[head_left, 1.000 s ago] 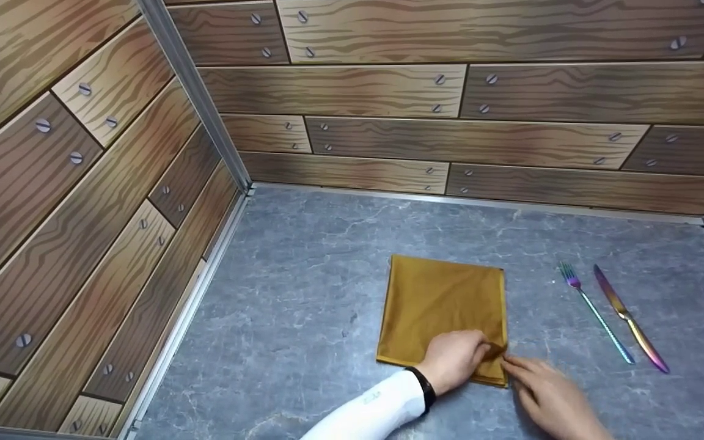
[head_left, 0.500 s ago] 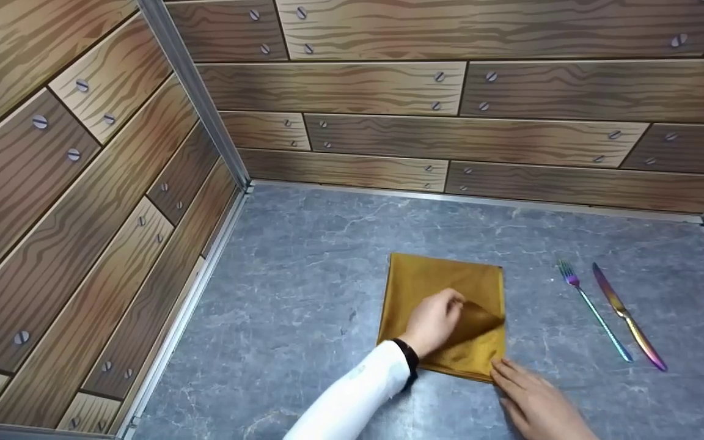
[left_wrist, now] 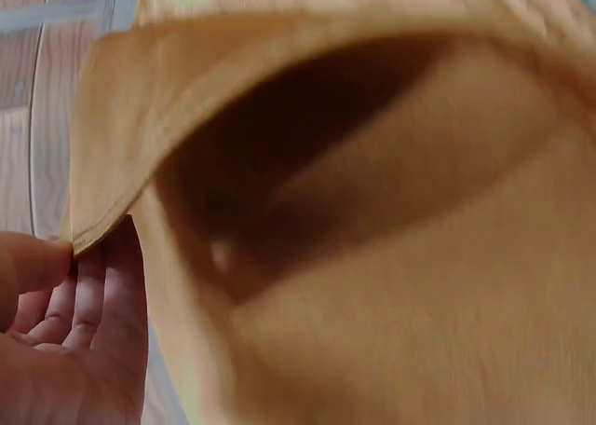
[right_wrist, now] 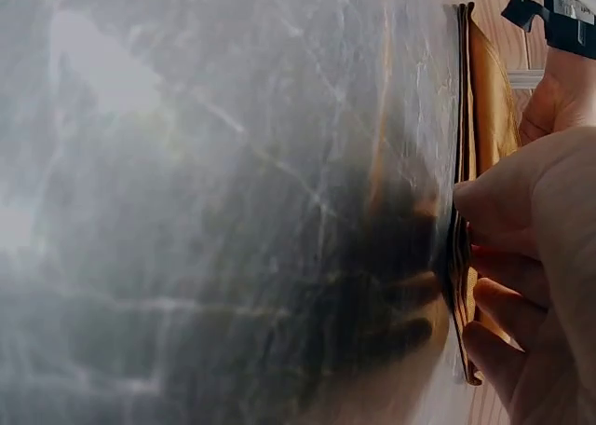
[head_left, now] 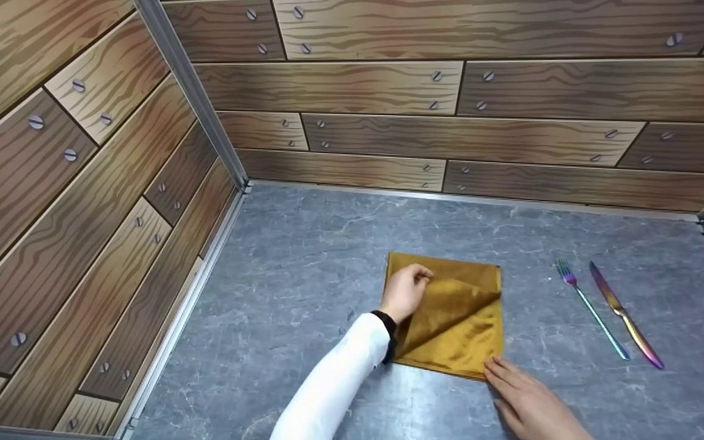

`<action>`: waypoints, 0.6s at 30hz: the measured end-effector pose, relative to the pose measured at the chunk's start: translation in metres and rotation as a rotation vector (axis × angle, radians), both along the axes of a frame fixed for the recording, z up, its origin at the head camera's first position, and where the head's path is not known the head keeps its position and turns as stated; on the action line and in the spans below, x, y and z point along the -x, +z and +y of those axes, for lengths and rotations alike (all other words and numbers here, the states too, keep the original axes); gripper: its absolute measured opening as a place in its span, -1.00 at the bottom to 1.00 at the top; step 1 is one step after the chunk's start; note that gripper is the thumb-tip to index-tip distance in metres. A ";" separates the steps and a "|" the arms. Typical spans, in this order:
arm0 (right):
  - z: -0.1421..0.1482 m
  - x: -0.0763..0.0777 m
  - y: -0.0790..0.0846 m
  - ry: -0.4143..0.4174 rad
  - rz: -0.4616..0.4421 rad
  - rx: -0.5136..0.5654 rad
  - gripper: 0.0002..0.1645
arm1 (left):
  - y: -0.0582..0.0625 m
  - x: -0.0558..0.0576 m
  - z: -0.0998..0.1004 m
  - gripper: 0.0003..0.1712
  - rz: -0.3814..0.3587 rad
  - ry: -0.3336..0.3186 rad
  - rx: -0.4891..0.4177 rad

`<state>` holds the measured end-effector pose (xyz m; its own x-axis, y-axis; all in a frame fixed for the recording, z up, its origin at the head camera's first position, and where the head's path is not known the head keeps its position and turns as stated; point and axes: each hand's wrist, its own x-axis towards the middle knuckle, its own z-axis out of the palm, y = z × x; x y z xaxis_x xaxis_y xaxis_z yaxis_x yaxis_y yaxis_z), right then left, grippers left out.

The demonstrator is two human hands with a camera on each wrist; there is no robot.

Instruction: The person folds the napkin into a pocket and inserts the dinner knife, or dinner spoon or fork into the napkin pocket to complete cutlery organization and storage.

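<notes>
A folded mustard-gold cloth napkin (head_left: 459,348) lies on the grey marbled tabletop. Between thumb and fingers, my left hand (head_left: 406,293) pinches a corner of its top layer and holds it raised over the far left part. The left wrist view shows the lifted flap (left_wrist: 140,127) arching above the layer beneath, its corner gripped by the left hand (left_wrist: 79,332). At the napkin's near right corner, my right hand (head_left: 529,397) rests its extended fingertips on the cloth. Seen edge-on in the right wrist view, the stacked layers (right_wrist: 466,99) touch the right hand's thumb and fingers.
To the right of the napkin lie a rainbow-coloured fork (head_left: 593,311) and, farther right, a knife (head_left: 624,315), both slanting. Wood-plank-patterned panels stand as a back wall (head_left: 376,131) and a left wall (head_left: 83,232) round the tabletop (head_left: 278,263).
My left hand has lifted the near right corner of the napkin's top layer and carried it up and leftward. The right hand's fingers have shifted slightly left onto the near right corner.
</notes>
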<state>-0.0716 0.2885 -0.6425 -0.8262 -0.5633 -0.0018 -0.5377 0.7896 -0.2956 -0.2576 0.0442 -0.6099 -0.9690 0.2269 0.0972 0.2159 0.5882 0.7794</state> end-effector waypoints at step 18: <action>-0.002 0.003 0.005 -0.024 -0.086 -0.002 -0.38 | -0.007 0.025 -0.036 -0.60 0.038 -0.016 0.139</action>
